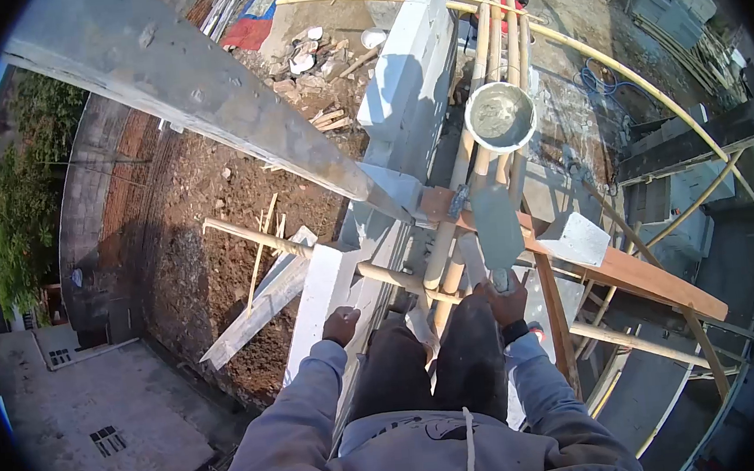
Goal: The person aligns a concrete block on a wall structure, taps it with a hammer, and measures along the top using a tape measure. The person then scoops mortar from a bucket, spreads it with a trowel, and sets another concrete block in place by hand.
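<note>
My right hand [505, 300] is closed around the handle of a trowel [498, 226], whose flat grey blade points forward, away from me. Just beyond the blade stands a white bucket [501, 149] with grey mortar [502, 116] inside. On the other side, my left hand [342, 325] is curled into a fist beside the top of a white block [317, 284]. Whether anything is inside those fingers is hidden. Between my knees and the trowel run bamboo poles [439, 253].
A large grey concrete beam [206, 94] slants across the upper left. A reddish wooden plank [646, 278] crosses to the right, with a white block piece [576, 239] by it. White block wall [403, 65] continues ahead. Bare soil [194, 276] lies far below on the left.
</note>
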`<action>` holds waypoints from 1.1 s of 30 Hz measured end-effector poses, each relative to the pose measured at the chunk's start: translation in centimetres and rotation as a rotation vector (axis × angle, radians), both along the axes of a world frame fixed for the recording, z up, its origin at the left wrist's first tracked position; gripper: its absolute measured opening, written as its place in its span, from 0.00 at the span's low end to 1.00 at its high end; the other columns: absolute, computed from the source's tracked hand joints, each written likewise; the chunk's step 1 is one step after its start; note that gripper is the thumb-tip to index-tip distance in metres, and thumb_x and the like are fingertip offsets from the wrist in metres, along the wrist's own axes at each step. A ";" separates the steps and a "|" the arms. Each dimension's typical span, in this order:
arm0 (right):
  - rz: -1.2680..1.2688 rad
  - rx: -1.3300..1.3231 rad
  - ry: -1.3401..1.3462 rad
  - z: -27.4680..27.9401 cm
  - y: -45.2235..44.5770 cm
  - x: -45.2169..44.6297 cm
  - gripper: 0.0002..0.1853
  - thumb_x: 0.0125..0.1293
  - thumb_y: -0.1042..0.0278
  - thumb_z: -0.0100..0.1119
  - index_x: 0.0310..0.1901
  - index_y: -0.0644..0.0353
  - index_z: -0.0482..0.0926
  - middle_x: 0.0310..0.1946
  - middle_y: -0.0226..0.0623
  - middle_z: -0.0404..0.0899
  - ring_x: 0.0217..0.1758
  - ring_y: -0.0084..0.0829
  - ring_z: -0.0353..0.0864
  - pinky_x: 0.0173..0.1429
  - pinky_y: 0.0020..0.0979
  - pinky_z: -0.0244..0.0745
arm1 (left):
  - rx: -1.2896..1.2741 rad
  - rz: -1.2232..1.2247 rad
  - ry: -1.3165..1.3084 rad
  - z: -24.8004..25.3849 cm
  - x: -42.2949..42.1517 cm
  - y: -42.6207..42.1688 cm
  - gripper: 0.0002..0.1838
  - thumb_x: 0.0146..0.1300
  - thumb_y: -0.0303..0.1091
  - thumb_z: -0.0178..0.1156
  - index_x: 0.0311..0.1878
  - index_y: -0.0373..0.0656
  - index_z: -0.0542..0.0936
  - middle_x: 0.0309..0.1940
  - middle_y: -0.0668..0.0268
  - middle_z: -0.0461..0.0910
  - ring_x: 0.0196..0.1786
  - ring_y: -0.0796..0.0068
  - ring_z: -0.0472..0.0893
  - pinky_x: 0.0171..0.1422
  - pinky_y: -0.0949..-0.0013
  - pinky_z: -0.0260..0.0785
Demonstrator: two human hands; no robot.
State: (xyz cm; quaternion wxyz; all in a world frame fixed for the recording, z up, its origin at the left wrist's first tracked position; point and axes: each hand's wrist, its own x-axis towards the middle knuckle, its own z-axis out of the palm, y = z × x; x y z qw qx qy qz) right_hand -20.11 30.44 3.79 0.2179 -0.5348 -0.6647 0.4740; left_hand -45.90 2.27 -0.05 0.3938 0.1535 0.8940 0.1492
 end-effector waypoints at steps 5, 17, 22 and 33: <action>0.402 0.003 -0.282 -4.4 -5.3 0.1 0.21 0.49 0.57 0.69 0.40 0.62 0.77 0.30 0.41 0.81 0.34 0.36 0.81 0.41 0.36 0.74 | 0.126 0.284 -0.055 -2.4 3.7 -0.9 0.25 0.58 0.52 0.54 0.48 0.39 0.79 0.45 0.53 0.81 0.51 0.56 0.78 0.57 0.61 0.68; 0.679 -0.175 -0.643 -25.1 -6.1 -24.5 0.30 0.47 0.44 0.67 0.39 0.68 0.80 0.38 0.57 0.80 0.46 0.50 0.80 0.49 0.43 0.73 | 0.012 0.541 -0.031 -12.4 18.3 -21.7 0.24 0.57 0.50 0.57 0.45 0.37 0.79 0.41 0.50 0.81 0.46 0.57 0.80 0.53 0.61 0.70; 0.457 -0.762 -0.449 -30.1 -2.9 -30.6 0.16 0.54 0.57 0.65 0.32 0.63 0.76 0.23 0.39 0.75 0.24 0.34 0.75 0.27 0.35 0.71 | -0.092 0.618 -0.070 -11.3 23.2 -25.6 0.20 0.58 0.44 0.59 0.42 0.35 0.80 0.33 0.56 0.82 0.39 0.65 0.81 0.46 0.67 0.72; 0.419 -0.893 -0.403 -16.0 -1.0 -33.0 0.12 0.61 0.59 0.61 0.34 0.58 0.72 0.21 0.37 0.74 0.19 0.33 0.75 0.21 0.34 0.71 | 0.301 0.664 -0.140 -8.0 15.0 -9.8 0.18 0.63 0.43 0.54 0.46 0.36 0.77 0.45 0.53 0.78 0.48 0.58 0.79 0.52 0.65 0.70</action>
